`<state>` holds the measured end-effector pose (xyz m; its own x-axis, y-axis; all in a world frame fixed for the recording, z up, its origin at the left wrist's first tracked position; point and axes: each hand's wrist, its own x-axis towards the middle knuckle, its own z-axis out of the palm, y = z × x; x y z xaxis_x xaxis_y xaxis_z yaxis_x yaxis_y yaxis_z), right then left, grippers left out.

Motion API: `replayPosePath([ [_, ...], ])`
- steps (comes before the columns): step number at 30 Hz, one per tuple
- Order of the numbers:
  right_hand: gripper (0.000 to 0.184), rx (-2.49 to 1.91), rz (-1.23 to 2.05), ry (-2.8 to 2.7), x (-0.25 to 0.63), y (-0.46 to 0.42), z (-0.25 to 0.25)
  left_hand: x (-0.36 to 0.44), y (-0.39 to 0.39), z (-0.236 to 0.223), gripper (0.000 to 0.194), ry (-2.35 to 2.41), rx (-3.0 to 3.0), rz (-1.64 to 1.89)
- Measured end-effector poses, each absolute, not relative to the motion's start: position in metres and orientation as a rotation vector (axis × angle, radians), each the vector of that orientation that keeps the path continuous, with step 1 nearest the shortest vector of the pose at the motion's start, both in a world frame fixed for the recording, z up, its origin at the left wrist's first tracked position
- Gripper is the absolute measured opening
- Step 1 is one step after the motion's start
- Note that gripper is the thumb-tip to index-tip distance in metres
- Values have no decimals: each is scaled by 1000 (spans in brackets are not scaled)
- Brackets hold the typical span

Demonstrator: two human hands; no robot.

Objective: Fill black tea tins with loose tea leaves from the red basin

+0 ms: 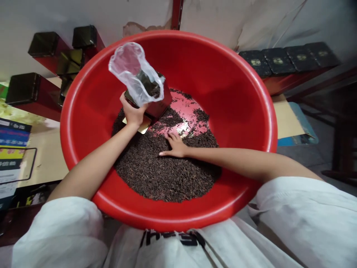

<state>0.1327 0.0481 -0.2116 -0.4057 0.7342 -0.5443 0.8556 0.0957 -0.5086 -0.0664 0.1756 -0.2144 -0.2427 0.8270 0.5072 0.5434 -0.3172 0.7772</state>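
Observation:
In front of me stands a big red plastic tub [240, 93] with dark loose tea leaves [167, 175] spread over its floor. My left hand [134, 111] is wrapped round a dark red tea tin [160, 105], tilted inside the tub. A clear plastic bag [134, 70] lines the tin and flares out of its mouth; some dark leaves show inside. Beneath that hand a gold-coloured flat piece [145, 125] sticks out. My right hand [176, 145] lies on the leaves with its fingers spread, beside a thinly covered pinkish patch of the tub floor.
Several black-topped red tins [23, 89] stand to the left, one of them showing a gold opening [69, 61]. More tins [279, 61] line up at the right by the wall. A cardboard sheet [287, 119] lies right of the tub, printed packaging [12, 149] at the left.

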Motion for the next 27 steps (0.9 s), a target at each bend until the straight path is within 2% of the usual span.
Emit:
replayPosePath([
  [4,120,1599,-1455,2248,119,30,-206,-65,177,-217,82,1664,1518,1579],
  [8,104,1398,-1603,2188,115,26,-188,-59,162,-208,92,1516,1722,1541],
  [11,102,1310,-1533,2151,111,21,-173,-54,148,-200,103,1380,2014,1369],
  [14,85,1397,-1602,2086,106,14,-166,-54,141,-195,106,1285,2242,1219],
  [18,50,1570,-1931,1874,102,10,-161,-62,143,-191,107,1162,2378,1085],
  [21,31,1518,-2230,1665,99,7,-147,-69,147,-191,109,1114,2429,1015],
  [27,27,1116,-2782,1293,104,4,-97,-76,151,-191,104,982,2507,1020],
])
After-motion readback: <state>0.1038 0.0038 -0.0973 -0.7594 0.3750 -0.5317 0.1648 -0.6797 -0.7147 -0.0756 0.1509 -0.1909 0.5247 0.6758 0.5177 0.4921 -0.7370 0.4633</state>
